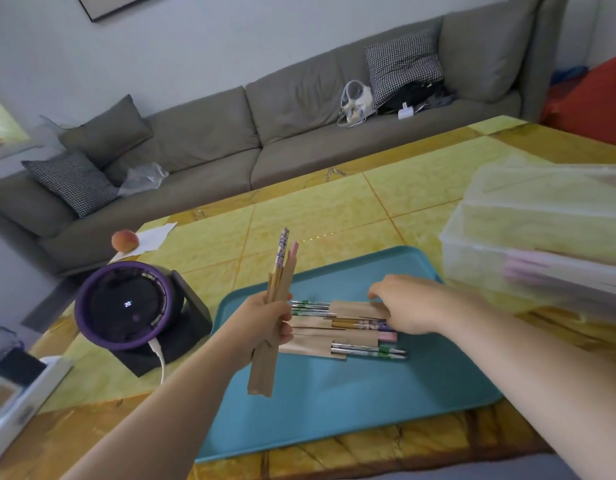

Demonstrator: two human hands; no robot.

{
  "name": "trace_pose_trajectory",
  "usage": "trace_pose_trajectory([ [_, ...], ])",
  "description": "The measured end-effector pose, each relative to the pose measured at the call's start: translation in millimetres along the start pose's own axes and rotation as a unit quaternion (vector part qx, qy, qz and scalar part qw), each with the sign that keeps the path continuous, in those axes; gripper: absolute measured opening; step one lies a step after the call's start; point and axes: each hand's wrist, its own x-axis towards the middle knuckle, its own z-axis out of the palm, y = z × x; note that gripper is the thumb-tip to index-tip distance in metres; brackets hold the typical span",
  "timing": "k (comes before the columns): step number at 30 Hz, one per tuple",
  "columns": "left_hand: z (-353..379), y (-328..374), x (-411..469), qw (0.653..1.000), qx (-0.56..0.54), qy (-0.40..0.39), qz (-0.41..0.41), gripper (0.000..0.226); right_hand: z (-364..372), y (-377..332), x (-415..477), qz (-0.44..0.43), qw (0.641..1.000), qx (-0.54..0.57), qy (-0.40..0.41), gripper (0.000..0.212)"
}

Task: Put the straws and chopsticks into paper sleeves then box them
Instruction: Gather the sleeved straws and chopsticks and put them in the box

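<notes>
From the head view, the left hand (265,323) holds one bunch upright: brown paper sleeves (265,362) with a purple-patterned chopstick (281,251) and a pink tip (294,247) sticking out of the top. Its fingers (286,336) are closed tight around the middle of the bunch.

The right hand (408,303) reaches down onto the pile (344,329) on the blue tray (334,403). Its fingers are spread and touch the top brown sleeve. I cannot tell if they grip anything.

The pile has about four brown sleeves lying flat. Green and silver sticks (308,306) poke out on the left, two more (369,351) on the right, and purple ends (365,325) show in the middle.

One clear plastic box (528,233) stands just right of the tray, with pink things inside. One round purple and black machine (126,306) stands left of the tray. One peach (125,240) sits on white paper (154,237) further back on the yellow surface (334,209). A grey sofa (230,140) is behind.
</notes>
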Motion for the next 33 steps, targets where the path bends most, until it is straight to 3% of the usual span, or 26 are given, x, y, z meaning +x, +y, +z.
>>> trace_pose_trajectory([
  [5,7.7,1.6,1.3,1.000,-0.002,-0.009,0.010,0.016,-0.8,-5.1,-4.1,-0.036,0.995,-0.086,0.030,0.009],
  [12,-2.0,3.2,3.2,0.999,-0.021,0.020,0.019,0.015,-1.9,1.2,2.4,-0.015,0.997,-0.074,0.014,0.022],
  [20,-7.3,1.2,10.0,0.974,0.199,0.056,0.087,0.013,-9.1,-3.6,-0.5,0.028,0.997,-0.052,-0.055,0.016],
  [23,-2.7,4.1,8.2,0.964,0.239,0.060,0.100,0.012,-10.5,0.4,1.8,0.024,0.998,-0.008,-0.060,0.010],
  [25,0.1,5.6,7.5,0.961,0.249,0.063,0.105,0.013,-10.7,3.0,3.2,0.020,0.998,0.013,-0.054,0.018],
  [28,2.3,2.5,8.9,0.977,0.185,0.056,0.093,0.009,-6.2,0.0,-0.5,0.014,0.999,0.018,-0.024,0.015],
  [31,5.8,-0.2,7.3,0.997,0.014,0.058,0.054,0.011,0.0,-9.4,-7.5,0.010,1.000,0.020,0.003,0.014],
  [33,11.0,3.5,4.8,0.992,-0.109,0.059,0.020,0.012,0.9,-7.8,-7.6,0.012,0.999,0.047,0.014,0.017],
])
